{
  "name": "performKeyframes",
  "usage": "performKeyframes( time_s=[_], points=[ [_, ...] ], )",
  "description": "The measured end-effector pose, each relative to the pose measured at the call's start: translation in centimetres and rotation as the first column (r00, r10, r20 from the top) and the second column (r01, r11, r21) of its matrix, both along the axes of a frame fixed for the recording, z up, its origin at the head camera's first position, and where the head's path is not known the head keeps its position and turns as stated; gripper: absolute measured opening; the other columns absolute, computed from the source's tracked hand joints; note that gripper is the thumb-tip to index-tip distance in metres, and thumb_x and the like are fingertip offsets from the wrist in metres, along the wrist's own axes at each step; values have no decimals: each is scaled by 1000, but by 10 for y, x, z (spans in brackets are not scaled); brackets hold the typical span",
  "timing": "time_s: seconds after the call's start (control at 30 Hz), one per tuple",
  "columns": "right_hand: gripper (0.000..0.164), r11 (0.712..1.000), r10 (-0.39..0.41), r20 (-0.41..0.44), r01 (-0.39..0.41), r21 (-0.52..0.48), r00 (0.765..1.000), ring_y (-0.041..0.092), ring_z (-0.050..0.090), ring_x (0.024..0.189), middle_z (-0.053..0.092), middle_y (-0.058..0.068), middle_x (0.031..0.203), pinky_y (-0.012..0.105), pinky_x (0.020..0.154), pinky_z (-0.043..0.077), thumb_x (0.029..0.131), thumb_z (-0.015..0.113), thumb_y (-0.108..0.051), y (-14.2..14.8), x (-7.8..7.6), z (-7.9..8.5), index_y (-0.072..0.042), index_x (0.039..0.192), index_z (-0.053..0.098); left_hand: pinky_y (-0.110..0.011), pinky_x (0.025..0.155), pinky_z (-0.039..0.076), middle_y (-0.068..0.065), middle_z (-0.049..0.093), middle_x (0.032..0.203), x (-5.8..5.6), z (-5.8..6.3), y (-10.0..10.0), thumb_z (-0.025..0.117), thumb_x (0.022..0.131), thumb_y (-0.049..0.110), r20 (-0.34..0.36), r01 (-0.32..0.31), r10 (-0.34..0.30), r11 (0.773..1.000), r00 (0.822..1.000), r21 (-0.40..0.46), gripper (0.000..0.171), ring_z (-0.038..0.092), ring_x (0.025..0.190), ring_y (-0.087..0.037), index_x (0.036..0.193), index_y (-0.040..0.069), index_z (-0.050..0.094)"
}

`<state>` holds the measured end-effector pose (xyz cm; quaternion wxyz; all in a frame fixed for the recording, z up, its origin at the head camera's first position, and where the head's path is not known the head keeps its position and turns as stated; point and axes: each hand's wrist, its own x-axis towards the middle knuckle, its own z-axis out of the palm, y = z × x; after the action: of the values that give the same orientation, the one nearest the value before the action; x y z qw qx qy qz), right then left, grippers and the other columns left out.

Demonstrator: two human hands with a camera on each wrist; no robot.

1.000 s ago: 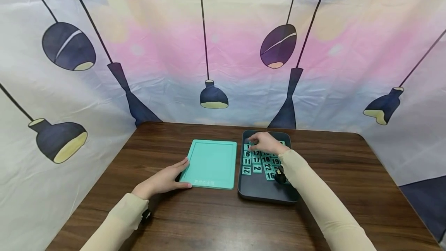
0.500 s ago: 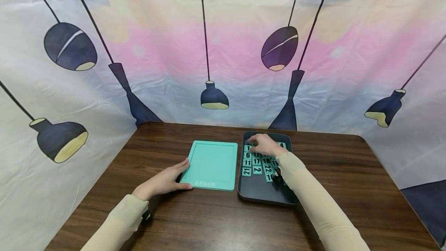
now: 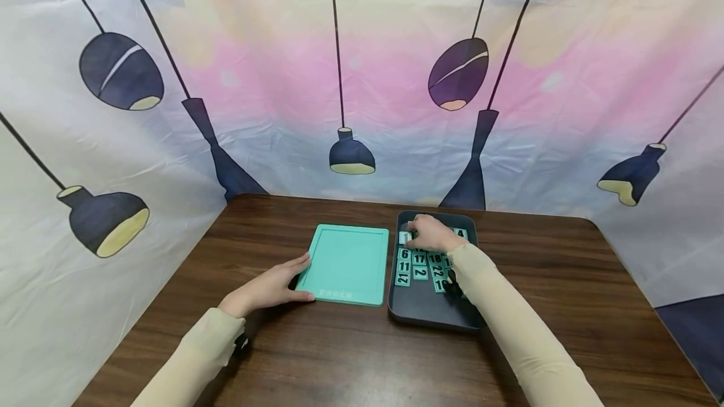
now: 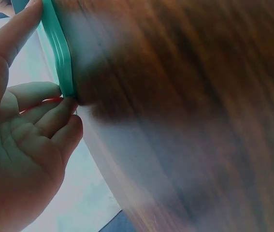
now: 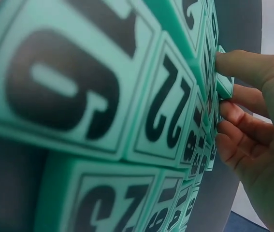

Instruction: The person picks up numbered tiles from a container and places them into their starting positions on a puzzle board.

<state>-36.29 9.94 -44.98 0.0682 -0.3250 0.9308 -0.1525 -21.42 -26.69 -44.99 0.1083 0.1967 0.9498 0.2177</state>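
Across the left edge and near-left corner of a turquoise square puzzle frame (image 3: pixel 345 262), my left hand (image 3: pixel 266 287) holds with fingers and thumb. In the left wrist view, thumb and fingertips meet the frame's raised side (image 4: pixel 62 53). My right hand (image 3: pixel 431 234) reaches over the far-left part of a dark grey tray (image 3: pixel 418 313). It pinches a turquoise number tile (image 5: pixel 226 82), which stands tilted between thumb and fingers in the right wrist view. Rows of other number tiles, such as 6 (image 3: pixel 404 254) and 22 (image 5: pixel 165 108), lie in the tray, some beneath the right hand.
Frame and tray lie side by side on a brown wooden table (image 3: pixel 351 357), a narrow gap between them. Behind the table hangs a cloth backdrop (image 3: pixel 271 112) printed with lamps. A dark wrist strap (image 3: pixel 454 284) on my right arm covers some tiles.
The tile marked 1 under my right fingers has risen and parted from the tile marked 6 below it. My left hand keeps its place on the frame.
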Motion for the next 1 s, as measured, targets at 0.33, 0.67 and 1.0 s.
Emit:
performKeyframes(
  time_s=[0.33,0.67,1.0],
  points=[
    [45,996,32,-9,-33,-82,999,16,52,74,57,7,102,33,63,42,89,65,-30,7,4,4,-4,125,59,-48,103,29,-13,20,152,2,0,11,60,84,56,-20,-76,76,997,997,-1,88,25,136,-28,146,2,27],
    [47,983,-72,39,78,-169,997,22,56,91,54,13,117,39,73,46,90,62,-32,18,12,4,-4,128,57,-51,101,30,-25,24,147,-1,-6,19,62,88,44,-35,-198,199,980,979,28,83,28,132,-37,143,-7,27],
    [52,950,-164,90,182,-252,982,31,58,93,54,23,121,44,76,47,91,61,-33,51,21,11,0,131,53,-54,99,30,-24,39,139,-9,-4,8,63,90,18,-46,-181,186,978,981,106,59,30,130,-42,138,-5,39]
  ],
)
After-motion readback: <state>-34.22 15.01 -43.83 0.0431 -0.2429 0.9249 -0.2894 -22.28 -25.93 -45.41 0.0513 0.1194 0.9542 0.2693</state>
